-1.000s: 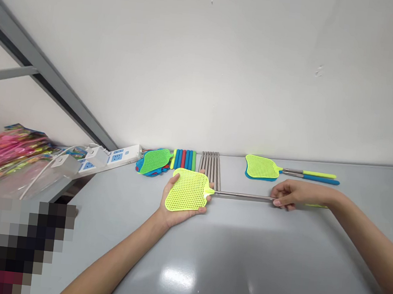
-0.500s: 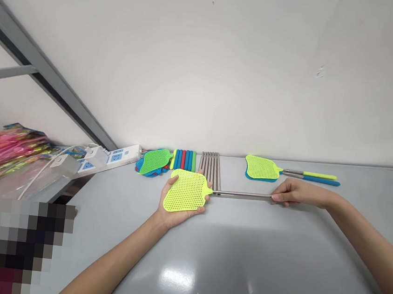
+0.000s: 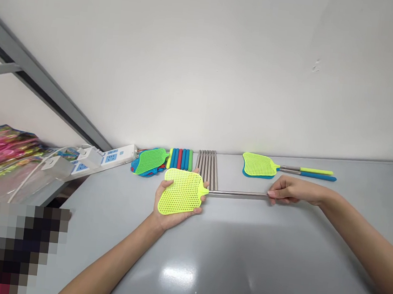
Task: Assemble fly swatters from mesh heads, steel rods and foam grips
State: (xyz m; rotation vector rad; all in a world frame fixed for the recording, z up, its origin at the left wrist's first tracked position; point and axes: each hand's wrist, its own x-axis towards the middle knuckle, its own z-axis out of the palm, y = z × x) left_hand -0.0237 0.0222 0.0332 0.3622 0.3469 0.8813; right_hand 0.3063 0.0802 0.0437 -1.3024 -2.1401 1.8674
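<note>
My left hand (image 3: 171, 218) is closed round a yellow-green fly swatter head (image 3: 181, 193), a perforated paddle lying across its palm. A thin metal rod (image 3: 237, 193) runs from the neck of this head to the right. At the rod's far end, my right hand (image 3: 285, 190) pinches it between thumb and fingers. Behind the left hand lie several loose metal rods (image 3: 208, 167) side by side. To their left sits a row of coloured handle grips (image 3: 181, 159), then a pile of swatter heads (image 3: 151, 161) with a green one on top.
Two swatters with grips, a yellow-green one (image 3: 259, 164) over a blue one (image 3: 318, 176), lie at the back right by the wall (image 3: 226, 66). A white power strip (image 3: 120, 155) with plugs and cables stands at the left, near pink packaged goods (image 3: 6, 153) on the grey table (image 3: 240, 264).
The view has shifted slightly, so everything appears a little further left. Both hands keep the same hold on the swatter head and rod.
</note>
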